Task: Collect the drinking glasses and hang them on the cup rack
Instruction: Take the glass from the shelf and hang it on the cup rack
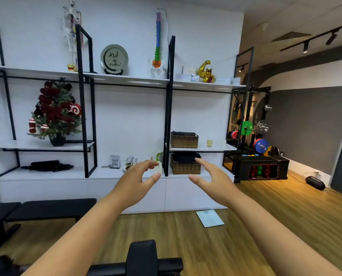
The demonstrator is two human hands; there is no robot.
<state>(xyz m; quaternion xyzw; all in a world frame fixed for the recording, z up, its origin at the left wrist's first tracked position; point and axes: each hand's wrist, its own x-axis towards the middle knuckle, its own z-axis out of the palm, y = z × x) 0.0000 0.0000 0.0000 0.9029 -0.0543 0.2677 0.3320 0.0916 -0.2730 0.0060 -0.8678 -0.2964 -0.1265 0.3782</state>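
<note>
A small metal cup rack (131,161) stands on the white counter (70,173) of the wall shelving, across the room. A yellowish drinking glass (209,143) sits on the right-hand shelf beside a wicker basket (184,140). A pale glass (159,168) shows on the counter by the black upright, partly hidden behind my left hand. My left hand (138,177) and my right hand (210,177) are stretched forward in the air, fingers apart, holding nothing. Both are well short of the shelving.
A black bench (40,209) stands at the left on the wooden floor. Black gym equipment (144,257) is right below me. A white scale (210,218) lies on the floor. A second wicker basket (186,166) sits on the counter. Weight plates and a rack (261,146) fill the right.
</note>
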